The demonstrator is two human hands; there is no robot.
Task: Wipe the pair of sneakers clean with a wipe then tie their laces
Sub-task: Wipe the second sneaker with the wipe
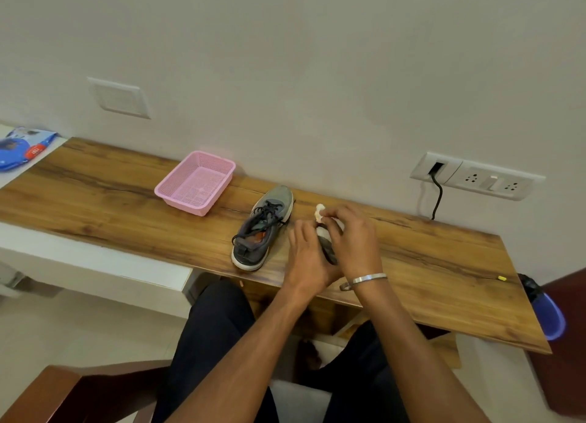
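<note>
A room in a home: a wood-grain desk (126, 194) against a plain painted wall, with a switch-and-socket panel (478, 177), a pink plastic basket (222, 164), a sneaker (263, 229) and a tiled floor (63, 327).

Desk (126, 200): wood-grain finish, smooth, slight sheen. Basket (196, 181) on it: pink perforated plastic, matt. Sneaker (263, 229) right of basket: grey knit cloth upper, black woven laces, white rubbery sole. Wipe (319, 212): white, crumpled, soft. Bangle (369, 278): polished metal. Wall behind desk: matt paint.
</note>
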